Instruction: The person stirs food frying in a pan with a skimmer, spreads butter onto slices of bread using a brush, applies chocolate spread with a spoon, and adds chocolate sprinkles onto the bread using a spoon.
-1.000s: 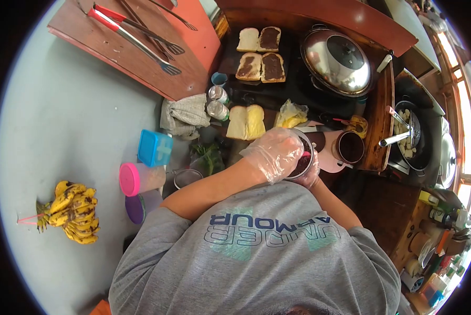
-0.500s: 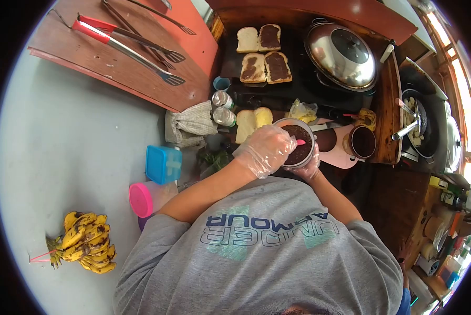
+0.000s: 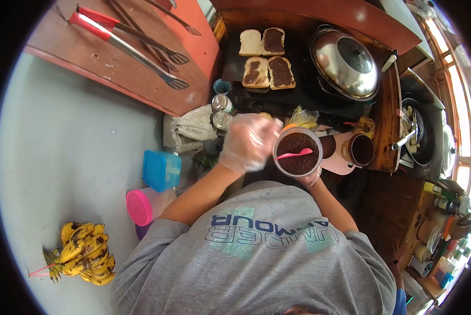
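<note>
My right hand (image 3: 312, 179), in a clear plastic glove, grips a round tub (image 3: 319, 160) from below and the side. Dark brown spread (image 3: 297, 164) fills it, and a pink spoon (image 3: 296, 153) lies across the spread. My left hand (image 3: 250, 140), also gloved, is off the spoon, just left of the tub. Its fingers look curled and slightly blurred, so what they hold, if anything, is unclear. Something orange (image 3: 289, 127) shows between its fingertips and the tub rim. This hand covers most of the bread behind it. Farther back lie bread slices (image 3: 281, 72), several coated with brown spread.
A lidded pan (image 3: 345, 64) stands back right. A pink board (image 3: 336, 163), a knife (image 3: 327, 132) and a brown-tinted cup (image 3: 361, 149) are right of the tub. Two cans (image 3: 222, 103), a cloth (image 3: 190, 126), a blue container (image 3: 162, 169) and bananas (image 3: 85, 252) are left.
My left hand has let go of the spoon and moved left, away from the tub. The spoon now rests in the spread, and the tub sits slightly lower in view.
</note>
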Available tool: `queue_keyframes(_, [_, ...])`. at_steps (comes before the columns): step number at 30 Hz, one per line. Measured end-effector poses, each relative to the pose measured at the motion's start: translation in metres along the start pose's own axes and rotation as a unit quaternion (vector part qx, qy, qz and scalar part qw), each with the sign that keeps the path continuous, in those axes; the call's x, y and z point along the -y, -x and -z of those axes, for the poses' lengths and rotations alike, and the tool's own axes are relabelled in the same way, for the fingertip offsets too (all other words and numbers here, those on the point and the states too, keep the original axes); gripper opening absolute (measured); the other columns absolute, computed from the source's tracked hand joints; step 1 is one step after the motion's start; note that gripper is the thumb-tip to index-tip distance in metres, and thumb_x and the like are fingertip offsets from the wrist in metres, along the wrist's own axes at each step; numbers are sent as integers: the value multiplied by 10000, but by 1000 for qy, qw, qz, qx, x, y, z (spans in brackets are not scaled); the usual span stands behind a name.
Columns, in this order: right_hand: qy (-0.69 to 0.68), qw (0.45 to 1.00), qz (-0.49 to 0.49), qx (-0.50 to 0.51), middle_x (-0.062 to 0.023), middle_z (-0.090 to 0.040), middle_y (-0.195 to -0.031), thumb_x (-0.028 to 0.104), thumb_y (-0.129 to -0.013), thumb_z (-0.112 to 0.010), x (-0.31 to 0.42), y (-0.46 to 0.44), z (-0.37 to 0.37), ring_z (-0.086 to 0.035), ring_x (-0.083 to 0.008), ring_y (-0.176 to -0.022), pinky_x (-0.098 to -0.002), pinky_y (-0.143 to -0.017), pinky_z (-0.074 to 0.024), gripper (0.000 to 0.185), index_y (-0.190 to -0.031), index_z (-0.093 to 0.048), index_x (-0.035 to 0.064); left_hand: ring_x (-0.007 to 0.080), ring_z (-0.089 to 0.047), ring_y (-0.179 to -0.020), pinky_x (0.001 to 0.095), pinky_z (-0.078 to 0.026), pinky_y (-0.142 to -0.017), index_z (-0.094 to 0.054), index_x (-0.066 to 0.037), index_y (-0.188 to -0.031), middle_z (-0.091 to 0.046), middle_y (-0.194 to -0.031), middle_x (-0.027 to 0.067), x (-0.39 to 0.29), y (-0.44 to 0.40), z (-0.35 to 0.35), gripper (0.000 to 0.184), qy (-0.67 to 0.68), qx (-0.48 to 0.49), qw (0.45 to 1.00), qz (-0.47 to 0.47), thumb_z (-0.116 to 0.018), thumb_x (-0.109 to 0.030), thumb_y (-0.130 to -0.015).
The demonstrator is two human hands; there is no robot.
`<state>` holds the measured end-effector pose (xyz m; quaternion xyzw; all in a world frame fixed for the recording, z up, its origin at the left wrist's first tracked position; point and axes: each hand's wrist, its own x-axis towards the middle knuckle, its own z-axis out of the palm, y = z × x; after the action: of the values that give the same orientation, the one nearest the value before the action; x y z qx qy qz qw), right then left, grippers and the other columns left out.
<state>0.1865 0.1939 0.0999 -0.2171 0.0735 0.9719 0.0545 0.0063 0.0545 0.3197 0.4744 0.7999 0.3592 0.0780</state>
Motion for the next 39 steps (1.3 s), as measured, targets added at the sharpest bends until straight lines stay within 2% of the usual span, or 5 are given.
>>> queue_keyframes(12, [21,994,93,56,-130,-509,-1541,555,-1026,-441,15,77,35,-516,-357,-1387,-544,-1180,-420,654,-1520,-476,129,350,-705,-1102,416,-578,-949,-758,-18,-1050,-739,-1101,212,229,-65,-185,238,-233,187,921,250,-634,-197,-954])
queue_keyframes(26, [92,982,166,7,-146,-617,-1405,427,-1032,-546,41,117,51,-640,-374,-1224,-550,-1037,-564,503,-1434,-546,123,164,-624,-624,368,-421,-485,-621,1,-930,-616,-741,71,268,-53,-205,364,358,-28,764,537,-622,-343,-1048])
queue_keyframes(33, [92,986,127,62,-172,-607,-1404,448,-1023,-561,45,112,43,-622,-393,-1241,-539,-1037,-564,549,-1442,-526,95,240,-697,-709,385,-507,-561,-653,-2,-930,-676,-805,126,281,-46,-226,374,506,-146,649,550,-612,-355,-1046])
queue_keyframes(35, [104,986,117,59,-167,-605,-1407,489,-1016,-554,44,113,44,-616,-386,-1250,-538,-1051,-547,581,-1443,-532,97,350,-730,-851,447,-553,-709,-684,15,-954,-722,-921,227,269,-42,-223,419,-113,-17,941,319,-581,-381,-1044])
queue_keyframes(39, [93,988,118,38,-166,-605,-1408,494,-1013,-551,52,119,47,-615,-385,-1251,-536,-1054,-543,586,-1443,-533,96,408,-703,-989,478,-550,-844,-710,21,-977,-714,-999,294,242,-61,-203,466,-164,78,937,300,-545,-410,-1041])
